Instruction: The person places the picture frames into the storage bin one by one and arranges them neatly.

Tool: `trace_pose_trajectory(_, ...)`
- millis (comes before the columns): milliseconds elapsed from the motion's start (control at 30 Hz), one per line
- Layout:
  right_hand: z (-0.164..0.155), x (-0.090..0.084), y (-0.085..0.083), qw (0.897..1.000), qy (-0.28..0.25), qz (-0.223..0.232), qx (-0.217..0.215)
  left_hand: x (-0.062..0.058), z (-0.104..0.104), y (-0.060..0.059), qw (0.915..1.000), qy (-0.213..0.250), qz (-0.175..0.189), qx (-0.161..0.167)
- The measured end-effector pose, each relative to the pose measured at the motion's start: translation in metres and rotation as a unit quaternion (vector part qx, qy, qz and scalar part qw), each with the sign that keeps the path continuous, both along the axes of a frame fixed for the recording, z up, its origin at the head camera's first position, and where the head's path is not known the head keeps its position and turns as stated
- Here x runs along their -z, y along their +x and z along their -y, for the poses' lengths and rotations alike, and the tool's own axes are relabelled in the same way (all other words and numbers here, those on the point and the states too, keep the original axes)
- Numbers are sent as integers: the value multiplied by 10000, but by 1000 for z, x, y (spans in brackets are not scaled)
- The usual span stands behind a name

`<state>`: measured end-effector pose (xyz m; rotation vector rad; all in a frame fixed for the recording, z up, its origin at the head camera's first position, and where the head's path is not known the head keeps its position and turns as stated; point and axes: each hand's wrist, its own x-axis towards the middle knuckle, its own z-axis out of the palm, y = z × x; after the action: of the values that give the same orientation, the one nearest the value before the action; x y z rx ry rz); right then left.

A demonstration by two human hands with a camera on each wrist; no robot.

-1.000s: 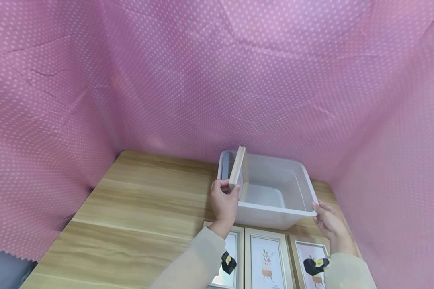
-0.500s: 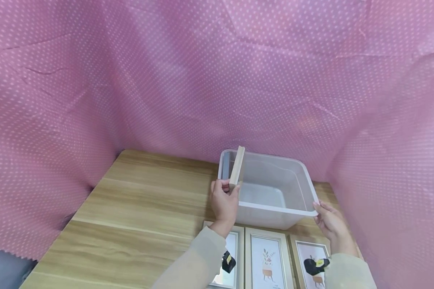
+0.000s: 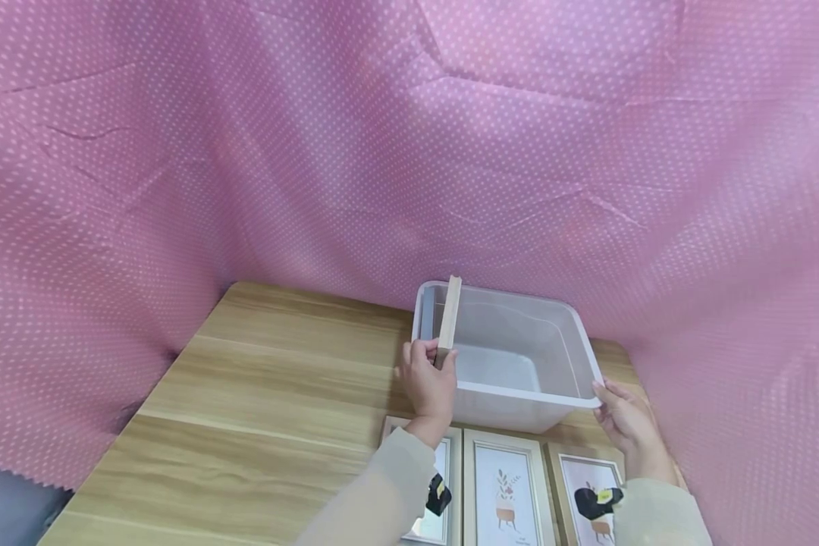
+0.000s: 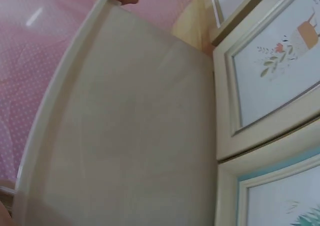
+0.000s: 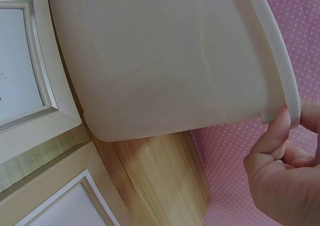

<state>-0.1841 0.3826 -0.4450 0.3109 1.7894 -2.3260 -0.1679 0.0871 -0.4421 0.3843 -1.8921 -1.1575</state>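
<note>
Storage bin: the translucent white plastic bin [image 3: 512,356] stands on the wooden table [image 3: 266,394] near its far right corner, close to the pink dotted cloth backdrop [image 3: 314,136]; it is open at the top and holds nothing but the one frame, so there is room for more set beside it.
Table: it bears the bin at the back and a row of pictures along the near edge, just in front of the bin, within easy reach of both hands.
Framed prints: three frames lie flat, face up and side by side, the middle one [image 3: 505,485] showing a small plant drawing; the left one [image 3: 430,485] and right one [image 3: 590,489] are partly hidden by the sleeves and wrist cameras.
Upright frame: a light wooden picture frame [image 3: 448,318] stands on edge inside the bin, against its left wall and roughly parallel to it, its top rising above the rim; stood this way it takes little floor room.
Left hand: the left hand [image 3: 428,379] pinches the near end of the upright frame, thumb and fingers curled round it, seemingly to keep it from tipping.
Right hand: the right hand [image 3: 621,421] is well apart from the left, fingertips [image 5: 277,131] curled against the bin's near right rim corner, likely steadying the bin so it does not slide.
</note>
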Motion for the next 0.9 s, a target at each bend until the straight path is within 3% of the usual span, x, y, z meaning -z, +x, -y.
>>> trace_pose_trajectory(167, 0, -2, 1, 9998, -83, 184, 31, 4, 0, 1, 9988, -359, 153, -296)
trace_pose_trajectory(600, -2, -4, 4, 9998, -49, 199, 7, 16, -1, 0, 9958, -768, 139, -480)
trace_pose_trajectory(733, -2, -4, 4, 9997, -115, 204, 85, 16, 0, 0, 9962, -694, 23, -516)
trace_pose_trajectory(900, -2, -5, 5, 9996, -101, 258, 80, 16, 0, 1, 9975, -513, 155, -451)
